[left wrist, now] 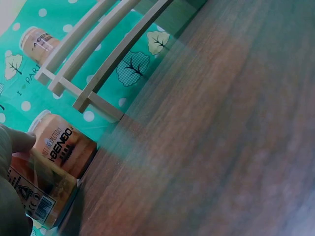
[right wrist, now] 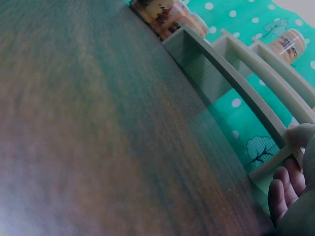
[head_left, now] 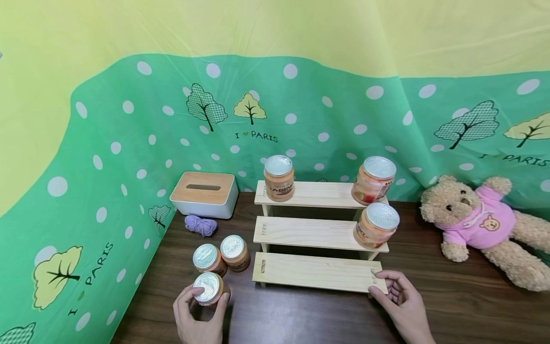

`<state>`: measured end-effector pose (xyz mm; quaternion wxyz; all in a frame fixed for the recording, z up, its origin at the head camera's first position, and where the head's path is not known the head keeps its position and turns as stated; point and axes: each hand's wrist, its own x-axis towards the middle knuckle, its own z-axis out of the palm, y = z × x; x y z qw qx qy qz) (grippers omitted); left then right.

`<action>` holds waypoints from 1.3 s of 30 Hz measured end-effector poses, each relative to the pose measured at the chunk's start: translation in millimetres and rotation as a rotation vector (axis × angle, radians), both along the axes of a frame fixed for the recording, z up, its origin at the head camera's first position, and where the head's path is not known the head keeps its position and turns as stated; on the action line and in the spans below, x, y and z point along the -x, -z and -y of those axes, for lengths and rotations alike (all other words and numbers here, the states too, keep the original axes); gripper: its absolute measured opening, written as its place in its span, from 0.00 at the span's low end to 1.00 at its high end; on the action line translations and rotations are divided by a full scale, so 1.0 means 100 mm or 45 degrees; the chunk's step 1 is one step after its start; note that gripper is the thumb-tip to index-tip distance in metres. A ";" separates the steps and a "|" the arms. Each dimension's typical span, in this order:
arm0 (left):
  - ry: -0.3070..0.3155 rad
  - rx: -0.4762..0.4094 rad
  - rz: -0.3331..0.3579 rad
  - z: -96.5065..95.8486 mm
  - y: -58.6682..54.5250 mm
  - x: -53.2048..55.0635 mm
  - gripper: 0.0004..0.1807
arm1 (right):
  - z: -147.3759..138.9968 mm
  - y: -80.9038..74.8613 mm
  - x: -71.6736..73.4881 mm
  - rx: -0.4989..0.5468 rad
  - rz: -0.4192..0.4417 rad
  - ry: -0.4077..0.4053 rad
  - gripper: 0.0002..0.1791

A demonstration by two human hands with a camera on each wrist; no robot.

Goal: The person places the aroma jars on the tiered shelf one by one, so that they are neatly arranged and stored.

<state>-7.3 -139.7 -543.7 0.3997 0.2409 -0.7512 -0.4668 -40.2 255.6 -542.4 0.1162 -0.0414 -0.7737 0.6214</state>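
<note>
My left hand [head_left: 198, 313] grips a jar [head_left: 208, 288] with a silvery lid on the left of the table, its thumb and fingers around the sides and one fingertip over the lid's edge. Two similar jars, one nearer [head_left: 207, 258] and one to its right [head_left: 235, 252], stand just behind. At the right end of the three-step wooden shelf [head_left: 318, 271], my right hand [head_left: 403, 302] pinches the lowest board between thumb and fingers. One jar [head_left: 279, 179] sits at the top step's left end, another [head_left: 374, 180] at its right end. A further jar [head_left: 376, 225] occupies the middle step's right end.
A tissue box [head_left: 205, 193] with a wooden top stands at the back left, a ball of purple yarn [head_left: 200, 225] in front of it. On the right lies a teddy bear [head_left: 485, 220] in a pink top. A green-and-yellow printed cloth [head_left: 301, 110] hangs behind the table.
</note>
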 end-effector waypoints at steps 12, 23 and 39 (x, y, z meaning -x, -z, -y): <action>0.002 0.002 0.009 0.01 -0.03 -0.02 0.31 | 0.01 -0.02 0.00 -0.027 0.018 0.006 0.18; 0.015 0.045 0.064 0.00 -0.05 -0.05 0.34 | 0.01 -0.01 0.00 -0.012 0.001 0.000 0.19; 0.129 0.139 0.009 0.01 -0.06 -0.09 0.35 | 0.01 -0.01 0.00 -0.006 0.000 -0.002 0.19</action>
